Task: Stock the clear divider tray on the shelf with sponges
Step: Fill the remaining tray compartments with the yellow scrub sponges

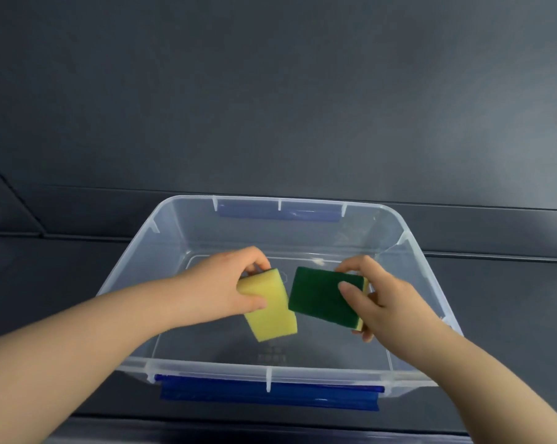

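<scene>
Clear plastic forms the storage bin (431, 283) at the centre of the view, an open-topped container with rounded corners and a raised rim. Blue latch handles are fitted at two ends: one on the near rim (267, 394) and one on the far rim (278, 211). The bin stands on a dark grey worktop (46, 267), with a dark grey wall panel (270, 91) rising behind it. No dividers can be made out inside the bin; its floor appears bare apart from moulded markings.

Both forearms reach in over the near rim. The left hand (226, 283) is closed around the upper end of a yellow sponge (270, 309), thumb on the near face and fingers curled over the far edge. This sponge shows its yellow foam side to the camera, with a thin strip of green visible at its top edge, and it is tilted.

The right hand (383, 299) grips a second sponge (325, 296) at its right end, thumb pressed on the green scouring face and fingers wrapped beneath. The green face is turned toward the camera, with yellow foam showing along the right edge.

The two sponges sit just beside each other within the bin's opening, near corners close together. Whether either touches the bin floor cannot be determined.
</scene>
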Motion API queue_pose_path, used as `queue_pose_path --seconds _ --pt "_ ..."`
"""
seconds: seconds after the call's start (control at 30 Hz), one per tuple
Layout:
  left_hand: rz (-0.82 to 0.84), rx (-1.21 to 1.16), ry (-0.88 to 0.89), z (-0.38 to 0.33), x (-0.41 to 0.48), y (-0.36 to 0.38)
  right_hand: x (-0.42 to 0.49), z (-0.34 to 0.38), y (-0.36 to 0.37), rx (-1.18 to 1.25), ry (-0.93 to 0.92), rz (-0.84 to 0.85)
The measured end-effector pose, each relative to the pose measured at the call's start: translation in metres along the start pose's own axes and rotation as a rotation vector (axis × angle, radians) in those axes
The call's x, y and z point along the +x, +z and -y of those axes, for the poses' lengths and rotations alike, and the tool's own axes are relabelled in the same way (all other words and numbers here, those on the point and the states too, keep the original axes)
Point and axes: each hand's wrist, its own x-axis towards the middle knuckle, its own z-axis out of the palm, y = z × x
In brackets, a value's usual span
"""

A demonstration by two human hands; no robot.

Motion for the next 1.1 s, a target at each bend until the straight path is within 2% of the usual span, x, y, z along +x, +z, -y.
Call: queue_pose_path --seconds 0.13,0.33,0.53,0.7,0.83,1.1 --pt "-0.103 -0.031 0.015 -0.003 0.001 0.005 0.005 -0.002 0.005 0.123 -0.087 0.077" --pt "-0.2 -0.063 -0.031 0.007 0.007 0.002 0.009 -0.006 0.007 -0.004 -0.151 0.162" --pt "-0.193 -0.057 -0.011 0.009 0.006 0.004 0.012 -0.003 0.006 -0.191 -0.252 0.091" --pt "-0.205 -0.028 0.009 0.012 0.003 0.006 0.013 0.007 0.001 -0.264 -0.174 0.022" --pt "-0.26 -0.006 0.055 0.006 -0.004 -0.005 0.016 0.018 -0.005 -0.445 -0.161 -0.086" --pt "-0.562 -0.058 0.127 0.012 -0.045 -0.03 0.006 0.054 -0.004 -0.266 -0.236 -0.303"
